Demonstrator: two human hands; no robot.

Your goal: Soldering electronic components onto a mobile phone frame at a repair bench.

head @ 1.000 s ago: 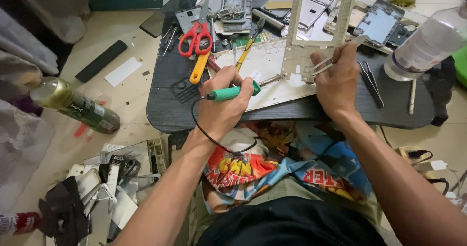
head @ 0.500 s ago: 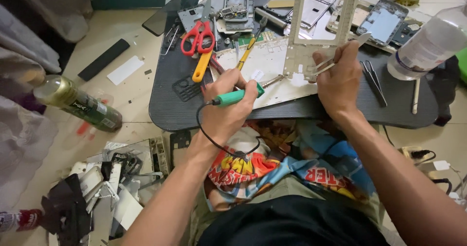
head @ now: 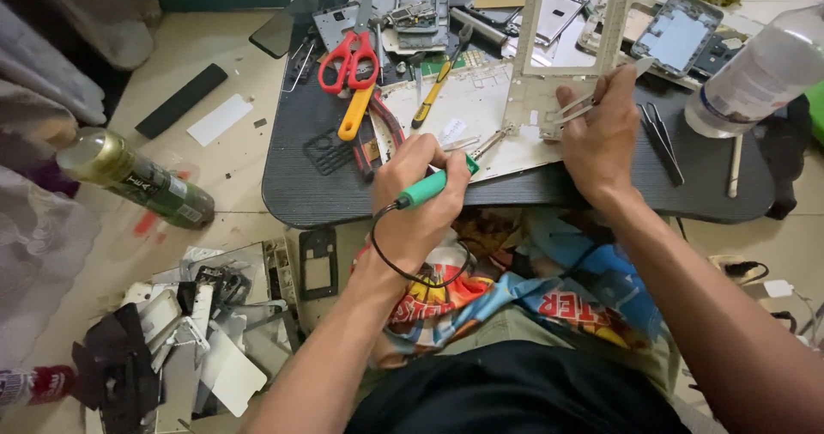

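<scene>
My left hand (head: 421,198) grips a green-handled soldering iron (head: 433,185) whose metal tip points right, touching the lower left corner of a pale phone frame (head: 573,35). A black cord loops from the iron's handle under my wrist. My right hand (head: 601,133) holds silver tweezers (head: 592,99) pinched against the bottom edge of that frame, which stands tilted upright on a white sheet (head: 468,116). Both hands rest over the front of a dark work board (head: 515,194).
Red scissors (head: 350,52), an orange-handled tool (head: 356,112), a yellow screwdriver (head: 429,99), phone parts (head: 421,5) and spare tweezers (head: 661,138) lie on the board. A clear bottle (head: 755,73) lies right. A green can (head: 137,181) and scrap phone pieces (head: 189,331) sit left on the floor.
My left hand has shifted slightly right, bringing the iron's tip closer against the frame's corner. The right hand keeps the tweezers on the frame, which stays tilted upright.
</scene>
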